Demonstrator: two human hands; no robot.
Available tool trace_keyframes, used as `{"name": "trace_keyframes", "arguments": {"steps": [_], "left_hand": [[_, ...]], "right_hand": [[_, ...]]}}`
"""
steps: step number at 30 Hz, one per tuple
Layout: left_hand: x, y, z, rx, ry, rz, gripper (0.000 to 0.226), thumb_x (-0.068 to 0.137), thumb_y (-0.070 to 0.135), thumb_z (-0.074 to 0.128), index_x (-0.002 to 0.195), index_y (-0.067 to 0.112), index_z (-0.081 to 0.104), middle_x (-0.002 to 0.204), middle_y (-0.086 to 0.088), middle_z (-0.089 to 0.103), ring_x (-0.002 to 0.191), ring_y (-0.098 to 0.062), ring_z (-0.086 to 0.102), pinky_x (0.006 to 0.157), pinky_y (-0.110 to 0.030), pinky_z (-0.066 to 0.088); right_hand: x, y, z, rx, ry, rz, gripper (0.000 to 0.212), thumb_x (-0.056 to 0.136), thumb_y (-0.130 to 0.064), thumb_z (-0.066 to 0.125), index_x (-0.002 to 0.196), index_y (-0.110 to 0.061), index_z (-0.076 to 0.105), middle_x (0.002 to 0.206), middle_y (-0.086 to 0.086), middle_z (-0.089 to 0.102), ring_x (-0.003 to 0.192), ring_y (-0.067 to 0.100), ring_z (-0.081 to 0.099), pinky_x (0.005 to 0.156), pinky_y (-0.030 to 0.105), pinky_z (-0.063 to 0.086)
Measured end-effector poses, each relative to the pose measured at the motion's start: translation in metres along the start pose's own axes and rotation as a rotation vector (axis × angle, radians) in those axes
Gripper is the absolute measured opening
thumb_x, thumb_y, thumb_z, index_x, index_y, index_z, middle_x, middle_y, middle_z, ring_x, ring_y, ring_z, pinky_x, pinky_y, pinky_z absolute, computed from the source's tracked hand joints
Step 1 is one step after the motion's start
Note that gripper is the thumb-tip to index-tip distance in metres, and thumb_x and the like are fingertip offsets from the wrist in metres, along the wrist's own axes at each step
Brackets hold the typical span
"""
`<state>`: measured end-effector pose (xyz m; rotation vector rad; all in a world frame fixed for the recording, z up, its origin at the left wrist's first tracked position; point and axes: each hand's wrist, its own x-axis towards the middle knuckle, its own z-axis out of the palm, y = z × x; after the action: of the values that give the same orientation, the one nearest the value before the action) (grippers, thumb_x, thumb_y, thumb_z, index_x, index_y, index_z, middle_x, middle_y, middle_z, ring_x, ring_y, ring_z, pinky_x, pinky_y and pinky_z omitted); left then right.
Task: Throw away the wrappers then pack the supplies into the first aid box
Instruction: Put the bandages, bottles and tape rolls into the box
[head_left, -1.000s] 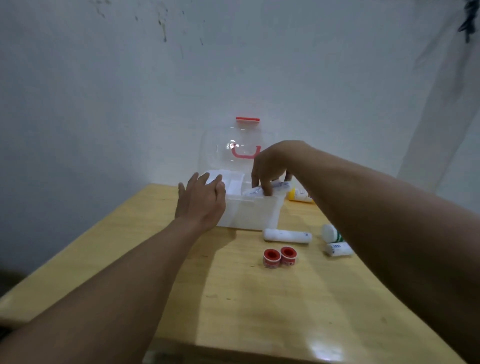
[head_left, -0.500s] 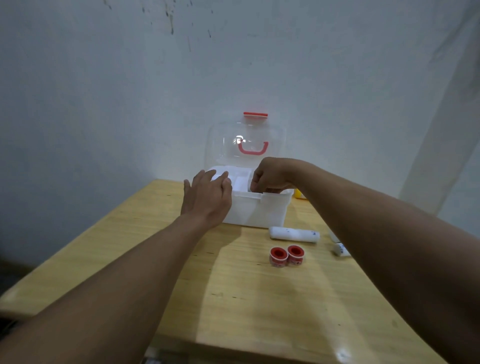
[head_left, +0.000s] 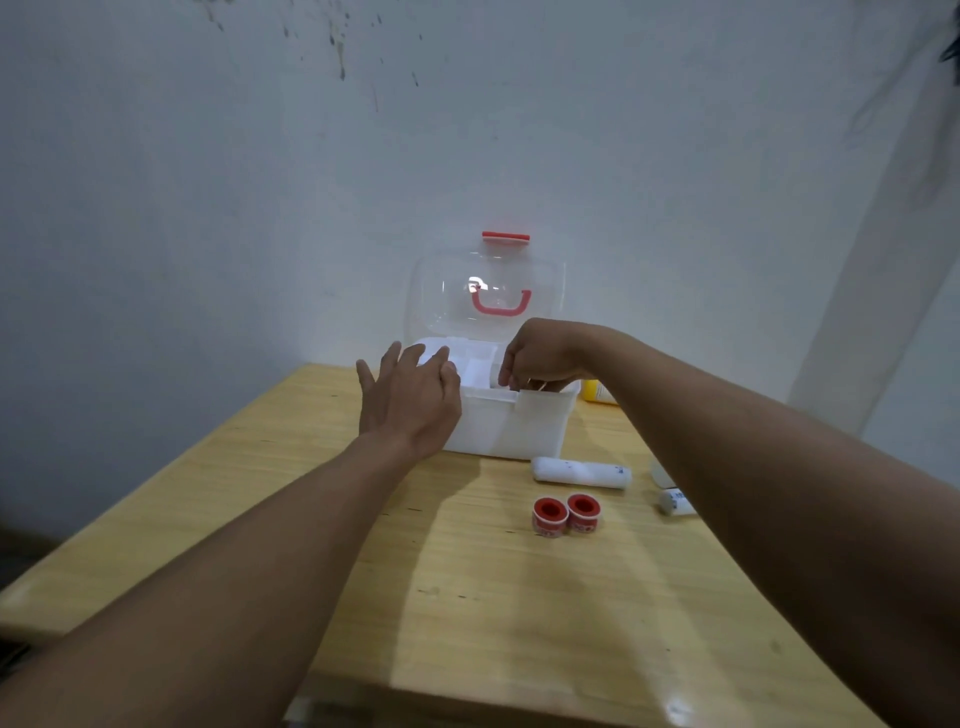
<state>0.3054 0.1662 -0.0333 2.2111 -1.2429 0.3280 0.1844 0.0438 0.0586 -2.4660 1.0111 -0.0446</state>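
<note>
The white first aid box (head_left: 506, 431) stands at the table's far side, its clear lid (head_left: 488, 291) with a red handle raised upright. My left hand (head_left: 410, 400) rests with straight fingers on the box's front left corner. My right hand (head_left: 545, 353) hovers over the box's right compartment, fingers curled downward; their tips dip behind the front wall, so anything held is hidden. On the table in front of the box lie a white bandage roll (head_left: 582, 473), two red tape rolls (head_left: 549, 515) and a small white roll (head_left: 675, 501), partly behind my right forearm.
The wooden table (head_left: 467, 597) reaches to a grey-white wall behind the box. A yellow item (head_left: 597, 392) peeks out to the right of the box behind my arm. A pale bottle (head_left: 661, 473) is mostly hidden by my right forearm.
A second ago my right hand held a white roll over the box rim. It then dipped into the right compartment, and the roll no longer shows. My left hand stayed on the corner.
</note>
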Motion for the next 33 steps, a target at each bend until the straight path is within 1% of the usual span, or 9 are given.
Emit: {"name": "trace_keyframes", "arguments": {"steps": [5, 10, 15, 18, 20, 23, 27, 29, 33], "left_hand": [[-0.006, 0.013, 0.001, 0.029, 0.083, 0.077, 0.052, 0.103, 0.039, 0.019, 0.146, 0.024, 0.045, 0.153, -0.004, 0.041, 0.150, -0.023, 0.013, 0.119, -0.057, 0.001], [-0.016, 0.026, 0.001, 0.112, 0.042, 0.115, 0.053, 0.102, 0.041, 0.017, 0.145, 0.025, 0.044, 0.155, -0.008, 0.038, 0.151, -0.027, 0.009, 0.117, -0.061, 0.002], [-0.024, 0.028, -0.002, 0.210, -0.058, 0.106, 0.059, 0.102, 0.047, 0.009, 0.153, 0.026, 0.028, 0.161, -0.012, 0.024, 0.151, -0.031, -0.001, 0.117, -0.062, -0.002], [-0.025, 0.027, 0.000, 0.272, -0.091, 0.111, 0.063, 0.099, 0.053, 0.004, 0.156, 0.029, 0.013, 0.164, -0.014, 0.011, 0.150, -0.034, -0.011, 0.116, -0.061, -0.009], [-0.024, 0.027, -0.001, 0.267, -0.125, 0.096, 0.065, 0.098, 0.057, 0.003, 0.157, 0.030, 0.007, 0.165, -0.015, 0.002, 0.149, -0.033, -0.016, 0.116, -0.060, -0.010], [-0.023, 0.028, -0.002, 0.267, -0.179, 0.073, 0.068, 0.096, 0.062, 0.001, 0.156, 0.032, 0.004, 0.165, -0.013, -0.007, 0.148, -0.031, -0.021, 0.116, -0.060, -0.012], [-0.021, 0.030, -0.005, 0.278, -0.219, 0.051, 0.070, 0.094, 0.065, -0.001, 0.156, 0.033, 0.002, 0.164, -0.013, -0.011, 0.148, -0.030, -0.023, 0.115, -0.061, -0.012], [-0.020, 0.029, -0.005, 0.281, -0.229, 0.045, 0.071, 0.093, 0.066, -0.002, 0.156, 0.034, 0.002, 0.164, -0.012, -0.011, 0.148, -0.030, -0.023, 0.115, -0.062, -0.012], [-0.020, 0.029, -0.004, 0.281, -0.225, 0.049, 0.070, 0.094, 0.066, 0.000, 0.156, 0.034, 0.005, 0.165, -0.011, -0.009, 0.149, -0.030, -0.021, 0.114, -0.063, -0.012]], "right_hand": [[-0.025, 0.006, -0.016, 0.069, 0.121, -0.077, 0.022, 0.093, -0.004, 0.057, 0.110, 0.000, 0.069, 0.103, 0.014, 0.073, 0.094, 0.021, 0.072, 0.083, 0.036, 0.061], [-0.061, 0.026, -0.028, -0.004, 0.213, -0.095, 0.028, 0.091, 0.000, 0.049, 0.105, -0.004, 0.073, 0.099, 0.014, 0.073, 0.095, 0.023, 0.072, 0.081, 0.035, 0.061], [-0.102, 0.047, -0.025, -0.162, 0.260, -0.055, 0.031, 0.085, -0.003, 0.048, 0.101, -0.010, 0.074, 0.094, 0.010, 0.074, 0.086, 0.028, 0.072, 0.081, 0.042, 0.060], [-0.123, 0.060, -0.015, -0.289, 0.269, -0.033, 0.027, 0.087, -0.009, 0.052, 0.102, -0.012, 0.075, 0.101, 0.006, 0.073, 0.092, 0.024, 0.067, 0.085, 0.038, 0.056], [-0.133, 0.069, -0.007, -0.357, 0.249, -0.008, 0.028, 0.089, -0.011, 0.052, 0.104, -0.015, 0.075, 0.106, 0.003, 0.072, 0.097, 0.023, 0.064, 0.086, 0.036, 0.053], [-0.144, 0.081, 0.001, -0.466, 0.174, 0.035, 0.030, 0.087, -0.005, 0.053, 0.106, -0.015, 0.075, 0.106, 0.004, 0.072, 0.099, 0.025, 0.065, 0.089, 0.040, 0.055], [-0.151, 0.086, 0.008, -0.562, 0.122, 0.095, 0.028, 0.086, -0.008, 0.063, 0.112, -0.012, 0.070, 0.107, 0.009, 0.070, 0.086, 0.024, 0.063, 0.075, 0.034, 0.051], [-0.150, 0.089, 0.012, -0.592, 0.100, 0.107, 0.031, 0.084, -0.010, 0.068, 0.115, -0.012, 0.069, 0.107, 0.008, 0.069, 0.084, 0.023, 0.061, 0.074, 0.033, 0.051], [-0.145, 0.092, 0.021, -0.669, 0.011, 0.106, 0.051, 0.085, -0.006, 0.071, 0.133, -0.015, 0.058, 0.126, 0.006, 0.062, 0.112, 0.026, 0.061, 0.077, 0.030, 0.047]]}}
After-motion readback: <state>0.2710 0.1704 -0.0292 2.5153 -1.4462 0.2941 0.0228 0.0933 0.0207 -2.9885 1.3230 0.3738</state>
